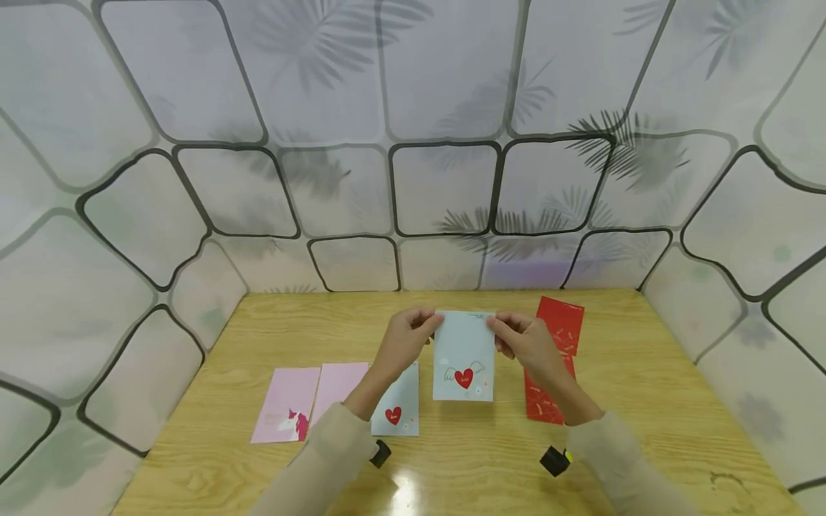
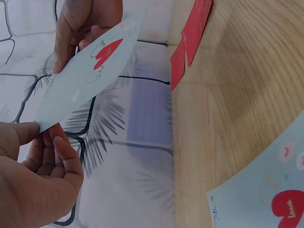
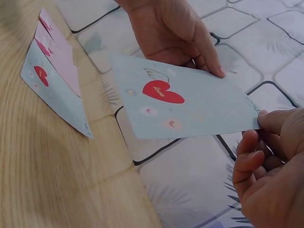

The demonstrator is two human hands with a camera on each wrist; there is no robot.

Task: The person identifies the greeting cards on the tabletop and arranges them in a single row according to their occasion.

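A pale blue card [image 1: 463, 347] with a red winged heart is held up above the table by its two top corners. My left hand [image 1: 408, 337] pinches the top left corner between thumb and fingers. At the top right corner, my right hand [image 1: 524, 340] pinches it the same way. Both wrist views show the thumbs on the printed face, with the card [image 3: 190, 102] stretched between the hands. Below and left of it, a second pale blue card [image 1: 401, 401] with a red heart lies on the table, partly covered by my left forearm.
Two pink cards [image 1: 284, 405], one with a unicorn, lie at the left of the wooden table [image 1: 484, 466]. Two red cards [image 1: 560, 326] lie at the right, partly behind my right arm. A patterned cloth wall [image 1: 445, 190] rises behind the table.
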